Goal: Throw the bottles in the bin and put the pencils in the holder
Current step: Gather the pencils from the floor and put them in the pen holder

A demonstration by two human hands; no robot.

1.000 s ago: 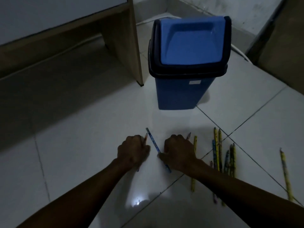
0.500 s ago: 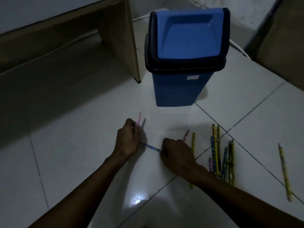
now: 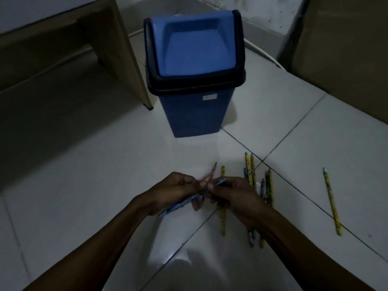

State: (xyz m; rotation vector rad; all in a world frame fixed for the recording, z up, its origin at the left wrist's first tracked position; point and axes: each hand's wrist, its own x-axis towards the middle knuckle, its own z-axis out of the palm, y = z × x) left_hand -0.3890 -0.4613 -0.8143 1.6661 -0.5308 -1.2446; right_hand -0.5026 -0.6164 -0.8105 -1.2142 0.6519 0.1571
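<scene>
Both grips, left hand (image 3: pixel 174 192) and right hand (image 3: pixel 237 196), around blue pencil (image 3: pixel 184 203); bin (image 3: pixel 195 114) beyond.

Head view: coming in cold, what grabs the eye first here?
The blue swing-lid bin stands upright at top centre on the white tiled floor, lid closed. Below it, the left hand and right hand meet over a blue pencil and a pink pencil. Loose yellow pencils lie to their right.

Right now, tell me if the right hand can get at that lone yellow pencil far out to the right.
Probably yes. The lone yellow pencil lies alone on bare floor, nothing blocking it. But the right hand is holding a blue pencil with the left hand.
</scene>
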